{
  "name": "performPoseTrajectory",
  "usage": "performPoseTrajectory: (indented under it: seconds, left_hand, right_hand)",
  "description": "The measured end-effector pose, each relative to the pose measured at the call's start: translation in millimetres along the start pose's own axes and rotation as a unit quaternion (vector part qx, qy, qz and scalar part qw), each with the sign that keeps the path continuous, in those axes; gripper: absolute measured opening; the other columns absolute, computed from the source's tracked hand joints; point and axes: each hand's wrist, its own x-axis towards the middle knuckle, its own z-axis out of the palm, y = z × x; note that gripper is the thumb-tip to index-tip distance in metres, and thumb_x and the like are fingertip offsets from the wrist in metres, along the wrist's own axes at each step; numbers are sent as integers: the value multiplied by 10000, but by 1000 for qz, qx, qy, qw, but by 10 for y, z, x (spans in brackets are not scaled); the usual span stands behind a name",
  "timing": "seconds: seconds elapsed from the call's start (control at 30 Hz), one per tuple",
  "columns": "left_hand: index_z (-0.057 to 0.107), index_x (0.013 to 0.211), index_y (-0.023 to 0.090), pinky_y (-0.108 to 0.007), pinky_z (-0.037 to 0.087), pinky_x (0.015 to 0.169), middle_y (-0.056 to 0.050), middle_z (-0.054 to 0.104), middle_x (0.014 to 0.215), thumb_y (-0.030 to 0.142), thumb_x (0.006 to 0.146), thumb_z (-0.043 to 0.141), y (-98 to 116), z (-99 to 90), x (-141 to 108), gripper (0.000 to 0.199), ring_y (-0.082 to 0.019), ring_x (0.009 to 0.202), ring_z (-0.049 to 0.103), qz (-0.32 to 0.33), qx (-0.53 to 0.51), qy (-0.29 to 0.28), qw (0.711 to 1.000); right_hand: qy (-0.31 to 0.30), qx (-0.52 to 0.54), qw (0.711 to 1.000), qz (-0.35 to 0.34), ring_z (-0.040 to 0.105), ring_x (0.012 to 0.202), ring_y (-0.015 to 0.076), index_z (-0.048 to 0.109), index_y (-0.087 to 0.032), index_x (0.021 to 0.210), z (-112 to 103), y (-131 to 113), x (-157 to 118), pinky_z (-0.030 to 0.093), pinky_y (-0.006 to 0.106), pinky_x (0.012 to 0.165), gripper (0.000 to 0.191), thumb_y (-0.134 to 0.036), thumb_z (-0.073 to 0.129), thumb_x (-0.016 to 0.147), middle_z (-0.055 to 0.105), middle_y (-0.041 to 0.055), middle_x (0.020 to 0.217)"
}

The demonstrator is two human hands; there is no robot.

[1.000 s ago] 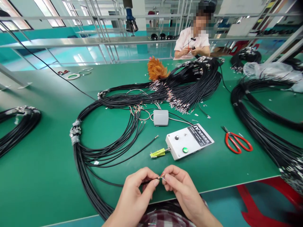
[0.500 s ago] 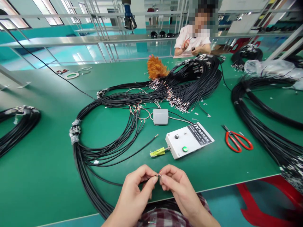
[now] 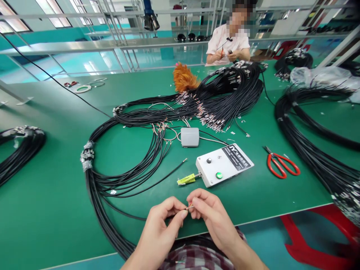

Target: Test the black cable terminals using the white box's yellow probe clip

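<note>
Near the table's front edge, my left hand (image 3: 165,221) pinches the end of a black cable (image 3: 129,215) that comes from the bundle on the left. Thin coloured inner wires (image 3: 190,206) stick out of that end, and my right hand (image 3: 208,210) pinches them between thumb and forefinger. Just beyond my hands lies a white control box (image 3: 209,174) with a knob, a lit green button and a yellow-green clip (image 3: 186,179) at its left end. One stripped black cable (image 3: 168,173) lies apart from the bundle, its tip close to the clip.
Red-handled scissors-like cutters (image 3: 281,165) lie right of the box. A grey pedal-like block (image 3: 189,137) sits behind it. Black cable bundles (image 3: 233,93) spread over the green table (image 3: 62,210). An orange duster (image 3: 184,77) lies behind; a co-worker (image 3: 229,45) sits across. A red stool (image 3: 298,240) stands below right.
My right hand has shifted slightly up, and the coloured wires show more clearly between my hands. My left hand keeps its pinch on the cable. The co-worker's hands have lowered a little.
</note>
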Motion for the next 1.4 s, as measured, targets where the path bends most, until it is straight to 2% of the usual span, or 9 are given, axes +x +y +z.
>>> performPoseTrajectory:
  seconds: [0.17,0.33,0.5,0.73,0.97,1.17,1.4]
  left_hand:
    - [609,694,164,-172,393,412,25,541,570,312,833,631,-39,-7,-4,204,-99,480,465,2,-23,17,1000]
    - [622,691,162,-170,378,410,29,536,565,296,839,627,-45,3,-15,199,-93,471,449,1,-20,7,1000]
    - [641,700,157,-176,374,417,25,541,567,311,837,625,-39,-10,-16,206,-90,465,438,-7,-10,-5,1000]
    - [590,734,151,-168,349,416,35,519,565,505,836,639,-68,-25,-49,372,-69,445,414,-51,-60,-14,997]
    - [560,756,153,-159,346,414,35,548,565,595,825,630,-65,-8,-40,453,-57,429,419,-51,-91,-26,994]
    - [564,780,151,-162,334,412,24,574,583,586,850,607,-108,-9,-42,442,-53,419,425,-50,-90,-32,994]
    - [585,777,149,-174,359,428,24,565,590,495,892,583,-102,-16,-52,365,-68,439,441,-26,-68,-30,997]
  right_hand:
    - [-12,69,995,66,434,523,56,662,-163,736,39,91,-23,305,197,535,348,-410,876,616,556,-52,568]
    - [3,59,997,47,455,549,60,671,-148,720,10,88,-57,328,194,549,352,-425,869,632,574,-34,598]
    - [-8,88,994,62,469,557,65,668,-151,739,-13,10,-15,354,194,559,344,-434,847,663,591,-23,619]
    - [-24,109,990,87,437,534,57,643,-148,718,0,88,-33,337,192,544,335,-383,871,642,567,-34,594]
    - [-16,104,993,56,439,549,58,647,-150,745,5,134,-51,329,192,559,344,-426,844,684,560,-36,599]
    - [-5,79,996,29,466,559,65,678,-152,768,10,108,-44,341,196,559,357,-468,826,691,590,-21,623]
    - [6,32,999,-21,461,547,58,701,-165,763,27,158,-19,362,188,562,295,-406,846,675,561,-45,600]
